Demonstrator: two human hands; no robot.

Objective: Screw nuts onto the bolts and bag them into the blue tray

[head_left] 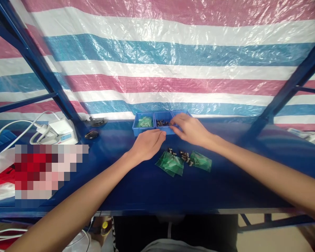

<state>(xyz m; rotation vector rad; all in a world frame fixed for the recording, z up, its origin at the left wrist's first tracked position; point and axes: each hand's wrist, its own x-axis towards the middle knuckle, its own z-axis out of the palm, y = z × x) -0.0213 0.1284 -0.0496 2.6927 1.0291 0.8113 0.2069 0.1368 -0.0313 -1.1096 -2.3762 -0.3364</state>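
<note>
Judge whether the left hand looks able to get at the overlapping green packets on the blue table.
Probably yes: the left hand is close to the overlapping green packets, and no object appears to block its way.

Blue tabletop (147,190), smooth, glossy. Far edge, centre: row of blue plastic bins (140,131), side by side. Nearer, mid-table: overlapping green plastic bags (172,164); single green bag (202,162) to their right; small dark metal parts (185,157) loose between. Left: black computer mouse (91,135), black object (97,121) just behind it, type unclear; white power strip (69,135) further left.
</note>
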